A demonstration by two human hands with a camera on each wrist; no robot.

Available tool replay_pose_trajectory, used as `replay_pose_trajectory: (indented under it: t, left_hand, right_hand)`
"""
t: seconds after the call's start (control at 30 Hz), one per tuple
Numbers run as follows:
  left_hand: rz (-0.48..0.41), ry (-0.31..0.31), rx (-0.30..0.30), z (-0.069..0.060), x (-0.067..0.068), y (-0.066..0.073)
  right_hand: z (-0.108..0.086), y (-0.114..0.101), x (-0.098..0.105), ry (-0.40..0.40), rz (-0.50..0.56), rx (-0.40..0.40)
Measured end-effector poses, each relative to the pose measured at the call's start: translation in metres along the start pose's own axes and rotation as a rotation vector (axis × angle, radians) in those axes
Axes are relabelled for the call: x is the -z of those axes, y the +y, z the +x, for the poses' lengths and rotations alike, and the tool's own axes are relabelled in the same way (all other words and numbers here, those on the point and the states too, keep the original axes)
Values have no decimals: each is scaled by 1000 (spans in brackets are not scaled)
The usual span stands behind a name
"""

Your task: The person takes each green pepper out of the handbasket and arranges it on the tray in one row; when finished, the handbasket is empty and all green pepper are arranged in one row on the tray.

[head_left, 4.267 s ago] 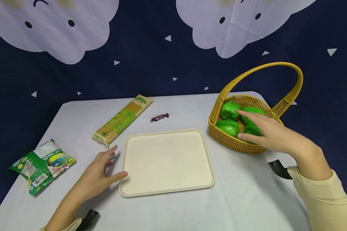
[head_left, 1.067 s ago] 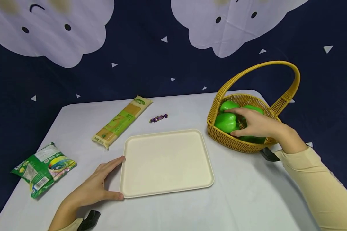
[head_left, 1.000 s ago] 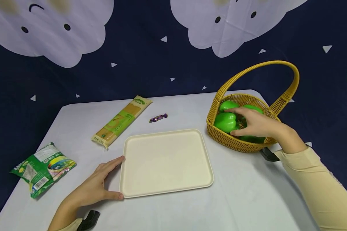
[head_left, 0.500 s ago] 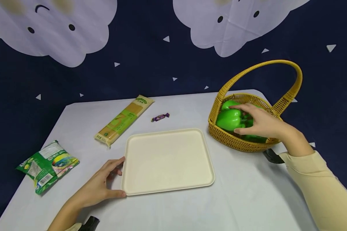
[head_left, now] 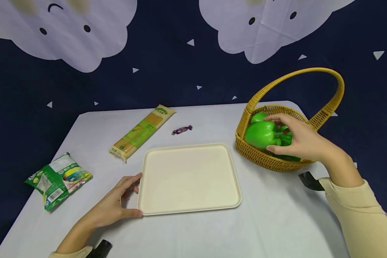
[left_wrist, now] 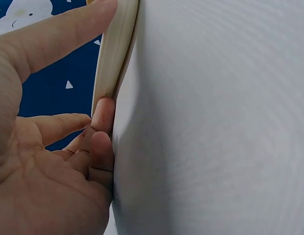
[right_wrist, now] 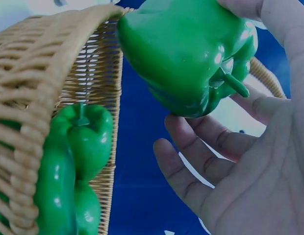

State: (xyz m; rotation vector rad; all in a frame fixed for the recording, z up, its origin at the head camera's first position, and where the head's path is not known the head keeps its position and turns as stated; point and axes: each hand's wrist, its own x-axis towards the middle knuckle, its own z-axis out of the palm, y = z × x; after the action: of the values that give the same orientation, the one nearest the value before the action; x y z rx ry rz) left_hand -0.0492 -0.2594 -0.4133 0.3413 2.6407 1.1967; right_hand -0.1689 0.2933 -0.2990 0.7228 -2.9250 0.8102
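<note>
My right hand (head_left: 304, 139) holds a green bell pepper (head_left: 259, 135) at the wicker basket (head_left: 266, 162), thumb on one side and fingers on the other. In the right wrist view this bell pepper (right_wrist: 186, 54) hangs tilted, its stem toward my palm, apart from the peppers (right_wrist: 88, 142) inside the basket. My left hand (head_left: 111, 206) rests against the left edge of a cream rectangular tray (head_left: 190, 179), thumb at the near corner and index finger farther up. In the left wrist view the fingertips (left_wrist: 104, 115) touch the tray's rim (left_wrist: 115, 54).
A green snack bag (head_left: 59, 181) lies at the left. A long pack of noodles (head_left: 142, 132) and a purple wrapped candy (head_left: 182, 129) lie behind the tray. The basket's tall handle (head_left: 338, 89) arches above its opening. A dark cloud-print cloth (head_left: 167, 53) hangs behind the white table.
My right hand has reached into the basket, taken hold of a bell pepper and raised it slightly above the others. My left hand has come down from over the table to the tray's edge.
</note>
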Motion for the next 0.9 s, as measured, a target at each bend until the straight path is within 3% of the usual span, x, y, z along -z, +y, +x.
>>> replay_pose_trajectory:
  t: [0.3, 0.47, 0.9]
  left_hand:
    - [-14, 2, 2, 0, 1, -1]
    - [-18, -2, 6, -1, 0, -1]
    - [-23, 4, -35, 0, 4, -1]
  right_hand:
    - [-5, -12, -3, 30, -6, 30]
    - [-7, -20, -11, 21, 6, 98]
    - [29, -61, -37, -141, 99, 113]
